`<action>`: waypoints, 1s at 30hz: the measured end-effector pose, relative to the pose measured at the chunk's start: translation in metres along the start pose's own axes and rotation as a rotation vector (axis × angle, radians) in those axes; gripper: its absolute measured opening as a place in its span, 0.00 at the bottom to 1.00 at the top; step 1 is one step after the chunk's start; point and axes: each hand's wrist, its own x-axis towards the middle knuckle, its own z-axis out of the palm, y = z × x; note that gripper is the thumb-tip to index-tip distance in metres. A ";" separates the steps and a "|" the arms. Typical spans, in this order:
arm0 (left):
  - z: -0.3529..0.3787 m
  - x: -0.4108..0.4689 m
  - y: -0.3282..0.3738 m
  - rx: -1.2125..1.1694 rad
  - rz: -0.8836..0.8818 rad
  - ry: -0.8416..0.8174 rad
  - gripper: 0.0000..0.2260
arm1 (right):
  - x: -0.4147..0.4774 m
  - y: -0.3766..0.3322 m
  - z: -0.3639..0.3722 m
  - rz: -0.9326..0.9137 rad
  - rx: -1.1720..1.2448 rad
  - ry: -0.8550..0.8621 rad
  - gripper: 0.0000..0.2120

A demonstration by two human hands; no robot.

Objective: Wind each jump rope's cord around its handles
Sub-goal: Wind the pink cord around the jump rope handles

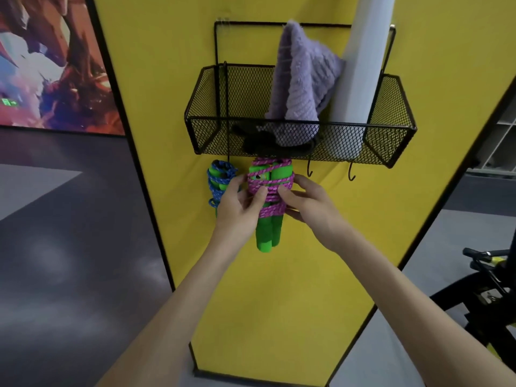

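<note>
A pink jump rope [272,188] with two green handles hangs below the black mesh basket [391,135], its cord wound many times round the handles. My left hand [238,203] grips the wound bundle from the left, thumb on the pink cord. From the right, my right hand [305,201] holds the same bundle, fingers curled behind it and thumb in front. A blue jump rope [219,181] with green handles, its cord also wound, hangs just to the left, partly hidden by my left hand.
The basket hangs on a yellow panel [279,289] and holds a purple knitted cloth [300,79], a white roll [363,65] and a dark item. Two bare hooks [350,174] stick out under its right half. Black exercise equipment [485,289] stands at the lower right.
</note>
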 end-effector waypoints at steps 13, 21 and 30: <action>0.005 0.008 -0.029 0.002 -0.076 0.052 0.16 | 0.017 0.022 0.002 0.084 -0.033 0.011 0.16; 0.003 0.010 -0.037 0.092 -0.081 0.037 0.10 | 0.020 0.030 0.001 0.095 -0.082 0.034 0.14; 0.004 0.009 -0.035 0.064 -0.047 0.067 0.09 | 0.021 0.031 0.001 0.073 -0.055 0.046 0.13</action>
